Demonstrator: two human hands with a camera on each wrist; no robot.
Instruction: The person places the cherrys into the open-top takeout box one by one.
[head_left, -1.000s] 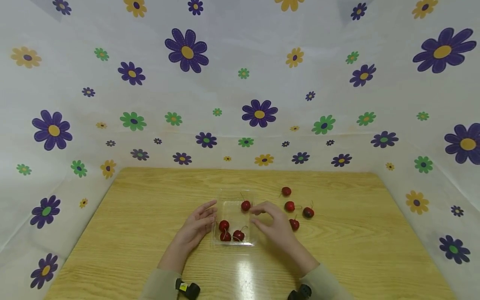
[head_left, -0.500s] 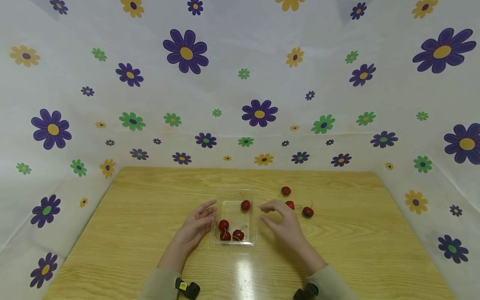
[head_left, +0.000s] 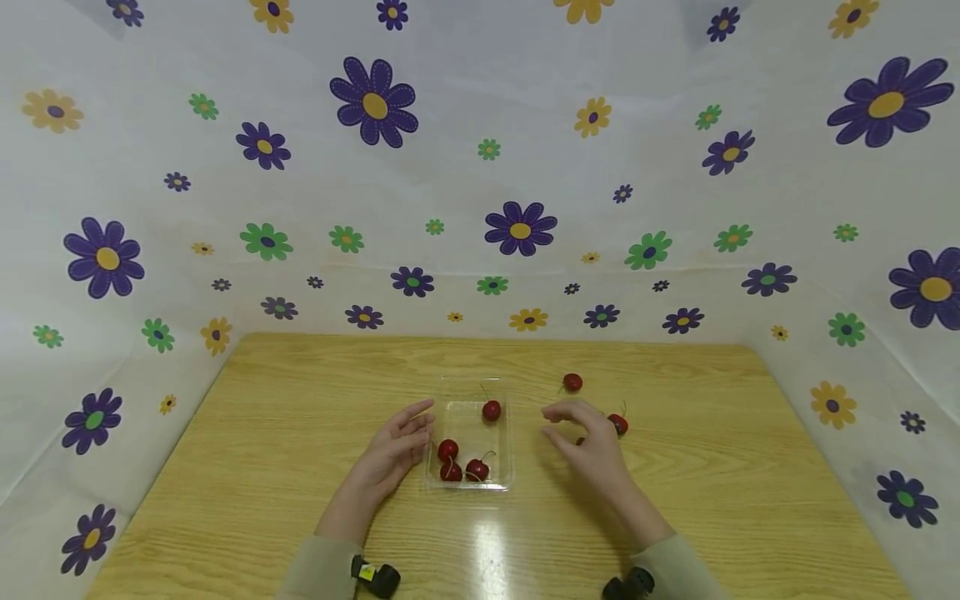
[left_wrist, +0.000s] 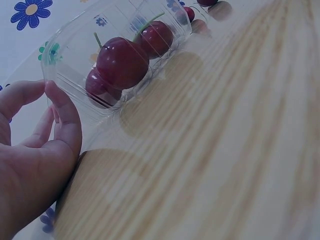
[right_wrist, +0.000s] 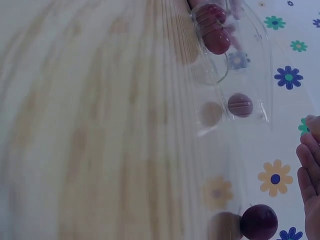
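Note:
A clear plastic box (head_left: 468, 488) holds several dark red cherries: one cherry (head_left: 491, 411) at its back right, a cherry (head_left: 477, 471) at the front, and two more at the front left. My left hand (head_left: 392, 454) rests at the box's left side, fingers relaxed; in the left wrist view its fingertips touch the box wall. To the right of the box, my right hand (head_left: 588, 442) hovers over loose cherries, thumb and fingers apart with nothing between them. Behind that hand, a loose cherry (head_left: 618, 423) is partly hidden, and others are mostly covered.
Another loose cherry (head_left: 573, 382) lies farther back on the wooden table (head_left: 322, 375). A white flower-print cloth (head_left: 450, 167) stands around the table's back and sides. In the right wrist view, a dark cherry (right_wrist: 259, 222) lies near the bottom.
My right hand has moved from the box's right edge rightward over the loose cherries, covering some of them. The left hand, the box and its cherries stay where they were.

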